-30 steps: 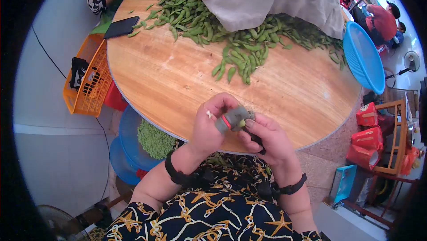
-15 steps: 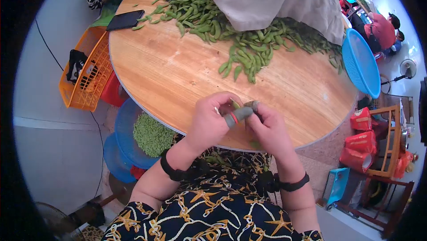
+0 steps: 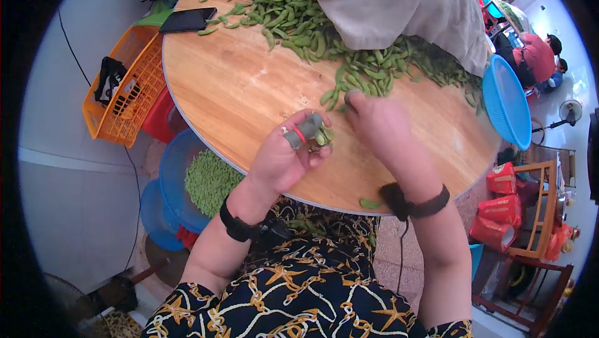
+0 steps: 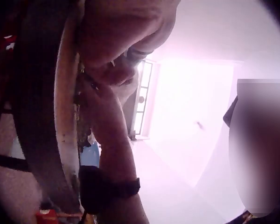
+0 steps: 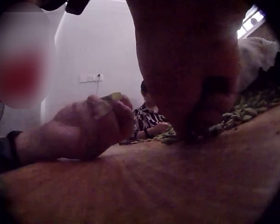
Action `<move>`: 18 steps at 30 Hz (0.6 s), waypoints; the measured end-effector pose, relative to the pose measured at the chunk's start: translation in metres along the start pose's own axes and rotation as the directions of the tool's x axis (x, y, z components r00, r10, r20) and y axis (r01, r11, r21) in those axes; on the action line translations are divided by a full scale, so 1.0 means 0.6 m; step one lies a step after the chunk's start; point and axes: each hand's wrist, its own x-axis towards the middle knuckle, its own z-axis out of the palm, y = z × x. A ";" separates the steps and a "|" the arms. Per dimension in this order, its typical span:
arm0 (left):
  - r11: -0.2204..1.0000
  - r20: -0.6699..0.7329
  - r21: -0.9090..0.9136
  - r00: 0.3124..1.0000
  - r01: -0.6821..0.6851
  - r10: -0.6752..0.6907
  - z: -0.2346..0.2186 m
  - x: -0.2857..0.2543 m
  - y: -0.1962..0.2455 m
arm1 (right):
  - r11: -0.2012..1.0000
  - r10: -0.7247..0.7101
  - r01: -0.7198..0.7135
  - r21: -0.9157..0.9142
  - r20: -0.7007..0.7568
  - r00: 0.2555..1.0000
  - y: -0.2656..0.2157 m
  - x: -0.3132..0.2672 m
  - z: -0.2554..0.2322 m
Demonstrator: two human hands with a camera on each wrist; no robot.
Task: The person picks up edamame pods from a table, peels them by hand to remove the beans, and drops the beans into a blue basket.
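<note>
In the head view my left hand (image 3: 277, 160) is turned palm up over the near side of the table, fingers curled round a green soybean pod (image 3: 323, 137). A grey finger cover (image 3: 304, 130) with a red band is on one of its fingers. My right hand (image 3: 387, 127), blurred, reaches to the near edge of the heap of soybean pods (image 3: 293, 17). The right wrist view shows its fingertips down by the tabletop, dark against the pods; I cannot tell whether they pinch one.
A grey cloth (image 3: 399, 7) covers part of the heap. A phone (image 3: 187, 20) lies at the table's left edge, a single pod (image 3: 370, 203) at the near edge. Shelled beans (image 3: 212, 182) fill a blue basin below left. A blue basket (image 3: 506, 101) leans at the right edge.
My right hand has left the left hand and moved forward to the pods. My left hand has turned palm up, with the green pod in its fingers. A pod now shows at the near edge.
</note>
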 end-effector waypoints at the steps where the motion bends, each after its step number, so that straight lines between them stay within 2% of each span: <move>1: 1.000 0.001 -0.002 1.000 -0.004 0.004 0.000 0.000 0.002 | 1.000 0.015 -0.013 -0.029 0.065 0.998 -0.006 -0.008 -0.002; 2: 1.000 0.007 0.022 1.000 0.020 -0.020 -0.002 -0.002 0.003 | 0.998 0.031 -0.023 -0.057 0.132 0.991 -0.012 -0.019 -0.002; 3: 0.998 0.013 0.046 0.999 0.044 -0.044 -0.004 -0.004 0.004 | 0.998 0.027 -0.019 -0.059 0.136 0.990 -0.015 -0.030 -0.004; 6: 0.991 -0.024 0.120 0.998 0.053 -0.050 -0.009 -0.005 -0.002 | 0.999 0.028 -0.030 0.022 0.065 0.997 -0.014 -0.068 -0.009; 7: 0.991 -0.025 0.120 0.998 0.052 -0.050 -0.006 -0.003 -0.008 | 0.991 0.050 -0.052 0.123 0.021 0.999 -0.012 -0.077 -0.010; 8: 0.983 -0.086 0.185 0.996 -0.006 0.022 -0.001 0.000 -0.019 | 0.972 0.076 -0.070 0.224 -0.021 0.997 -0.012 -0.085 -0.012; 9: 0.966 -0.142 0.253 0.985 -0.058 0.097 0.003 0.002 -0.027 | 0.972 0.076 -0.069 0.225 -0.022 0.997 -0.015 -0.092 -0.014; 10: 0.965 -0.142 0.254 0.985 -0.057 0.096 0.005 0.001 -0.030 | 0.926 0.109 -0.093 0.365 -0.023 0.994 -0.018 -0.099 -0.018; 11: 0.910 -0.101 0.412 0.989 -0.056 0.107 0.008 0.001 -0.033 | 0.860 0.144 -0.115 0.497 -0.021 0.989 -0.019 -0.105 -0.022; 12: 0.827 -0.056 0.559 0.992 -0.061 0.111 0.013 0.001 -0.035 | 0.859 0.148 -0.116 0.499 -0.025 0.989 -0.019 -0.109 -0.024; 13: 0.825 -0.054 0.563 0.993 -0.059 0.108 0.019 0.000 -0.035 | 0.789 0.210 -0.188 0.585 0.031 0.977 -0.019 -0.113 -0.026; 14: 0.723 -0.035 0.689 0.993 -0.055 0.109 0.030 -0.004 -0.033 | 0.705 0.266 -0.260 0.660 0.093 0.959 -0.019 -0.116 -0.027; 15: 0.602 -0.016 0.797 0.994 -0.052 0.106 0.037 -0.006 -0.034 | 0.701 0.271 -0.262 0.663 0.092 0.958 -0.021 -0.119 -0.029; 16: 0.599 -0.014 0.799 0.995 -0.050 0.102 0.043 -0.006 -0.042 | 0.694 0.272 -0.254 0.674 0.082 0.959 -0.025 -0.121 -0.031; 17: 0.451 0.078 0.870 0.958 -0.201 0.275 0.048 -0.005 -0.054 | 0.687 0.273 -0.245 0.684 0.070 0.959 -0.027 -0.123 -0.032; 18: 0.270 0.193 0.906 0.885 -0.326 0.423 0.052 -0.005 -0.061 | 0.685 0.277 -0.246 0.686 0.067 0.958 -0.027 -0.125 -0.022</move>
